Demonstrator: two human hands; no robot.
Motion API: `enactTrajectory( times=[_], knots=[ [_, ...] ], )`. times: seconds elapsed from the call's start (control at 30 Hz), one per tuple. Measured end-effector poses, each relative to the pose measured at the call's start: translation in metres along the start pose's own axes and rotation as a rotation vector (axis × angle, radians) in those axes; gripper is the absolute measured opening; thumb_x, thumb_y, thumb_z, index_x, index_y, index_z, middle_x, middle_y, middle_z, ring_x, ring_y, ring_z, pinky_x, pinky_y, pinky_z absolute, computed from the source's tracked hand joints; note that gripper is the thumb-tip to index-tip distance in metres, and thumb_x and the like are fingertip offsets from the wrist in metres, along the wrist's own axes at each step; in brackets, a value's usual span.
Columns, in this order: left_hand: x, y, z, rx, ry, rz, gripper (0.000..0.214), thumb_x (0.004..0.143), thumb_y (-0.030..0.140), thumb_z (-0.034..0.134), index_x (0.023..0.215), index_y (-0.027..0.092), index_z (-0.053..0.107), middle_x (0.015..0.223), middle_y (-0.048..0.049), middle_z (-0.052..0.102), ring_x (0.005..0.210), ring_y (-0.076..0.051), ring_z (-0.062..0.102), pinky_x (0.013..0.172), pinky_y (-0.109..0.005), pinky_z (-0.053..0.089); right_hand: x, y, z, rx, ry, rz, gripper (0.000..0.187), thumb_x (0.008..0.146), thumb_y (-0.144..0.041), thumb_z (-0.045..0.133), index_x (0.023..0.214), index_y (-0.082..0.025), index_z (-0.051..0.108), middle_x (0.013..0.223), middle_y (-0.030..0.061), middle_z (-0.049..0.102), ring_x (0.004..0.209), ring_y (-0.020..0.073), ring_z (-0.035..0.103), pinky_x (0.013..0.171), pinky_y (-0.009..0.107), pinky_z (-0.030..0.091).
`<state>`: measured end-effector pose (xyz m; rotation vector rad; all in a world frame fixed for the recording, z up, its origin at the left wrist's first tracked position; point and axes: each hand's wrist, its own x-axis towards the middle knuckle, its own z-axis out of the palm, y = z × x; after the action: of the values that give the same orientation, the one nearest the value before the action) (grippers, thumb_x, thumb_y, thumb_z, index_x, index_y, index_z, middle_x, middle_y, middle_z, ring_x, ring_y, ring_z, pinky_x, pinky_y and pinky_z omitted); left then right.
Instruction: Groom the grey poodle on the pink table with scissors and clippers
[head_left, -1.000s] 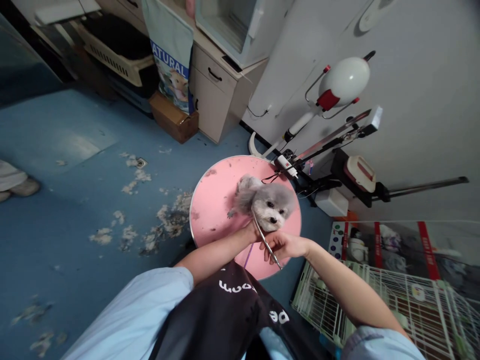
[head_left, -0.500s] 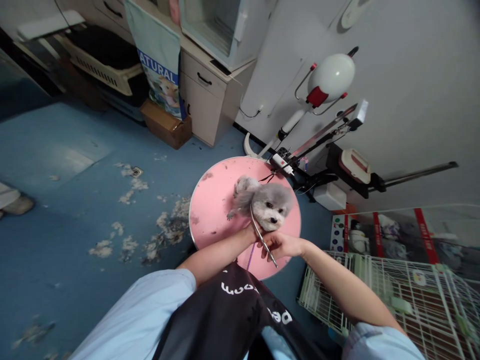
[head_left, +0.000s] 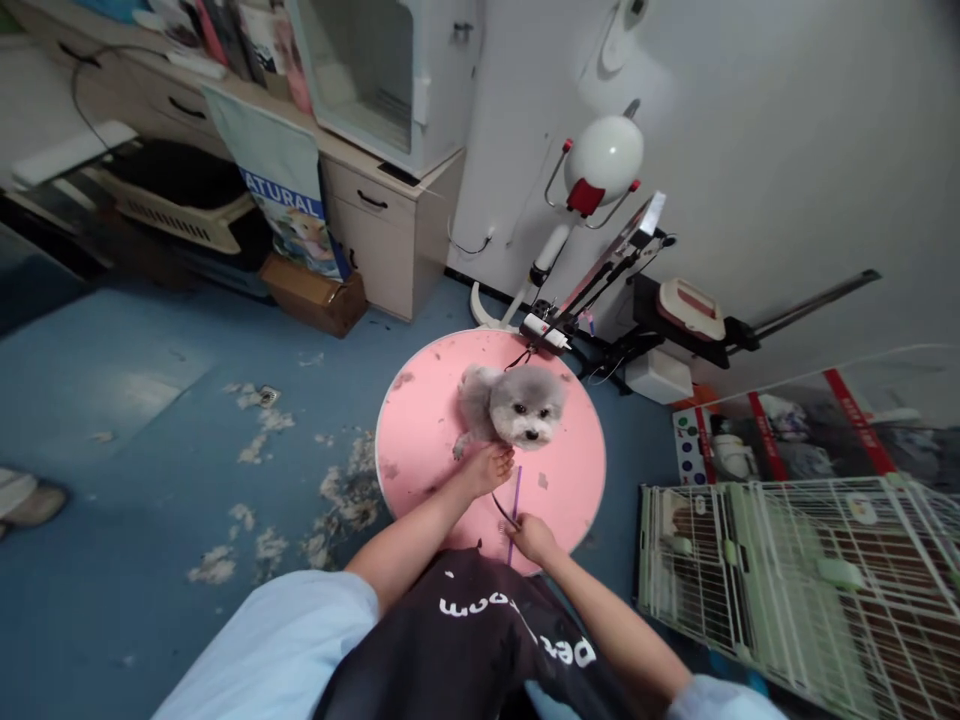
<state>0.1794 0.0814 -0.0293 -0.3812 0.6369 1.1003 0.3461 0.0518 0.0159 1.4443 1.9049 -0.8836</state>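
A small gray and white dog [head_left: 527,407] sits on a round pink table [head_left: 566,490], a bit past the middle, with its face toward the person. Bits of hair lie on the pink top.

The left hand [head_left: 491,468] is palm up by the dog's chin. Its fingers are loosely bent and I see nothing in them. I cannot tell if they touch the dog. The right hand [head_left: 531,537] is closed around scissors [head_left: 505,511]. The curved blade points toward the left hand. A thin purple stick [head_left: 517,490] is just beside the right hand, over the table.

The black apron [head_left: 420,640] has white letters that are upside down from here. I can read "pet" and "oom", with a fold between them.

Far on the left, a tall bag [head_left: 262,140] says "ATURAL" in white on blue, over a picture of an animal. It stands by a brown box [head_left: 315,297]. On the right, red stripes [head_left: 859,425] have white writing, too small to read. A wire cage [head_left: 795,600] is below them. Clumps of fur [head_left: 352,495] lie on the blue floor [head_left: 150,610]. Another person's shoe [head_left: 39,506] shows at the left edge.
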Motion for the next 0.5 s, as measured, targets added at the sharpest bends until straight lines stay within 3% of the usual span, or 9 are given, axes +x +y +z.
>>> enactTrajectory(
  times=[0.13,0.23,0.37,0.5],
  knots=[
    [-0.001,0.008,0.023,-0.020,0.010,-0.039,0.021,0.089,0.031,0.049,0.077,0.015,0.054,0.074,-0.0068,0.061,0.070,-0.017,0.059,0.067,-0.030,0.046,0.011,0.006,0.041,0.083,0.106,0.178,0.042,0.089,-0.039,0.045,0.118,-0.009,0.047,0.108,0.0237,0.064,0.102,0.0329,0.063,0.082,0.040,0.044],
    [0.000,0.010,0.036,-0.007,0.031,-0.013,0.018,0.087,0.028,0.048,0.074,0.016,0.052,0.071,-0.0054,0.059,0.069,-0.017,0.059,0.069,-0.030,0.047,0.018,0.014,0.059,0.179,0.137,0.230,0.038,0.088,-0.038,0.046,0.113,-0.010,0.052,0.108,0.0238,0.065,0.102,0.0327,0.063,0.082,0.040,0.045],
    [-0.004,0.007,0.036,0.026,0.049,0.035,0.011,0.087,0.023,0.049,0.081,0.016,0.055,0.072,-0.0040,0.060,0.067,-0.014,0.057,0.067,-0.027,0.045,0.018,0.029,0.070,0.307,0.207,0.195,0.028,0.090,-0.036,0.041,0.095,-0.016,0.059,0.102,0.0180,0.067,0.100,0.0296,0.064,0.082,0.036,0.045],
    [-0.012,0.007,0.033,0.078,0.050,0.032,0.016,0.089,0.026,0.049,0.087,0.014,0.058,0.074,-0.0046,0.061,0.068,-0.014,0.057,0.066,-0.026,0.044,0.003,0.038,0.066,0.392,0.341,0.126,0.037,0.095,-0.035,0.025,0.101,-0.016,0.056,0.097,0.0137,0.066,0.094,0.0241,0.063,0.081,0.032,0.046]
  ],
)
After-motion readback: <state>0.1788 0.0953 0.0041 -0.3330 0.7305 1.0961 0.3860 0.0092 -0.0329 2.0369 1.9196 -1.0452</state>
